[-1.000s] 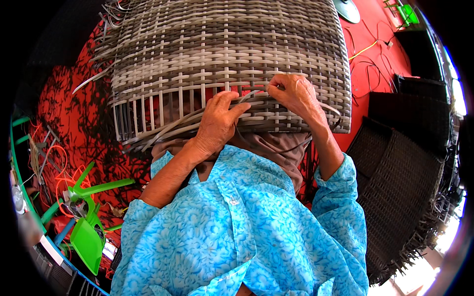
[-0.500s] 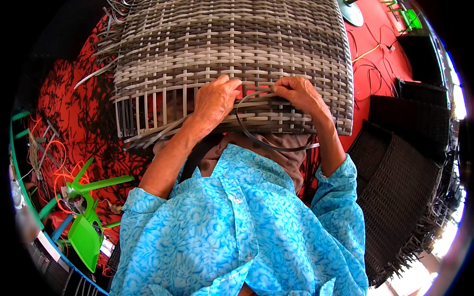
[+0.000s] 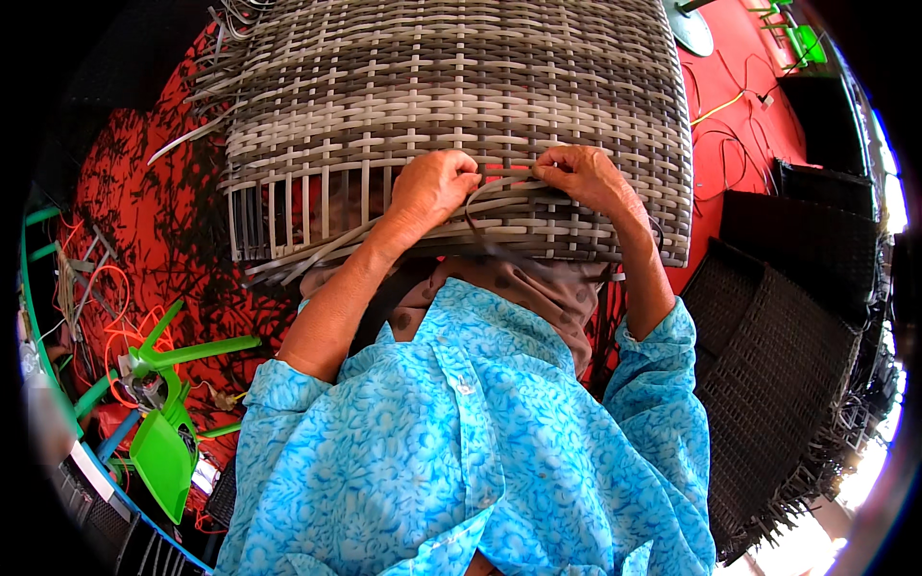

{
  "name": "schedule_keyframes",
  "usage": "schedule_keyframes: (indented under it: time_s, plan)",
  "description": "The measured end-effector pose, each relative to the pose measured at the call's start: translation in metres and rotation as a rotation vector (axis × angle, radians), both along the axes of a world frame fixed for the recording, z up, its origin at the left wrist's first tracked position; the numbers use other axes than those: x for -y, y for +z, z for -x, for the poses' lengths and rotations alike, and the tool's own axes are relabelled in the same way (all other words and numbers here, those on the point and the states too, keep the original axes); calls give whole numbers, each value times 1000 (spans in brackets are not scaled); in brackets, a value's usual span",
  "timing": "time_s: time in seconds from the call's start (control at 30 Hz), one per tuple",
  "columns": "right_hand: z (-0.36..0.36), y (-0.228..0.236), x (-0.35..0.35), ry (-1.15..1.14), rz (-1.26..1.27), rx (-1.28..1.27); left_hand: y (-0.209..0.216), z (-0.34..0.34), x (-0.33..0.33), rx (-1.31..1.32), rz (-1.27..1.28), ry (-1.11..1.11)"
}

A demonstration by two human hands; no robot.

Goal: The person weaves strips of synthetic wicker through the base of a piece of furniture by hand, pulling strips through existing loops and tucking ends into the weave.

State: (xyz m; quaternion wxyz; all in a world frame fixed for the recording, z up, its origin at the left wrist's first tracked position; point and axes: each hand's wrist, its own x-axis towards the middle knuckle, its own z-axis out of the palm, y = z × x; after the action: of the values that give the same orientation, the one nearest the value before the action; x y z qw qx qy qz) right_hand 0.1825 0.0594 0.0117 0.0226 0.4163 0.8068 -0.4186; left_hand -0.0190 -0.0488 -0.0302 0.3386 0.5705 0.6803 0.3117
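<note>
A grey-brown woven wicker panel [image 3: 461,106] lies across my lap, with an open part of bare upright strands at its lower left. My right hand [image 3: 588,180] pinches a flat wicker strip [image 3: 506,185] above the panel's near edge. From there the strip loops left and then down, where it is smeared by motion. My left hand [image 3: 434,192] is closed against the weave beside a narrow gap; its fingertips hide what they grip. Loose strip ends [image 3: 317,254] stick out under my left forearm along the near edge.
Dark woven pieces [image 3: 778,384] stand on the right. A bright green plastic chair [image 3: 163,466] lies tipped at the lower left, near orange cord [image 3: 115,288]. Dark scraps litter the red floor [image 3: 154,206] at left. Cables [image 3: 735,130] trail at upper right.
The loop of the strip has pulled away from my right forearm, toward the left, and now blurs. My left hand has shifted slightly right; the right hand stays nearly in place.
</note>
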Motion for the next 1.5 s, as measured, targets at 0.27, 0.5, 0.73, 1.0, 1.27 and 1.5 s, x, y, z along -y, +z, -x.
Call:
schedule_keyframes:
  time_s: [0.27, 0.5, 0.73, 1.0, 1.27, 1.5]
  plan:
    - [14, 9, 22, 57, -361, 57, -1, 13, -4, 293, 221, 124]
    - [49, 4, 33, 21, -395, -269, 6, 36, 15, 234, 122, 191]
    - [81, -11, 45, 60, -168, -102, 6, 41, 21, 369, 187, 199]
    - [84, -15, 38, 34, -101, 22, 9, 41, 28, -130, 154, 23]
    - [102, -22, 47, 88, -357, 65, 0, 49, 21, 57, 176, 11]
    - [94, -11, 59, -31, -264, -138, 2, 58, 32, 400, 173, 254]
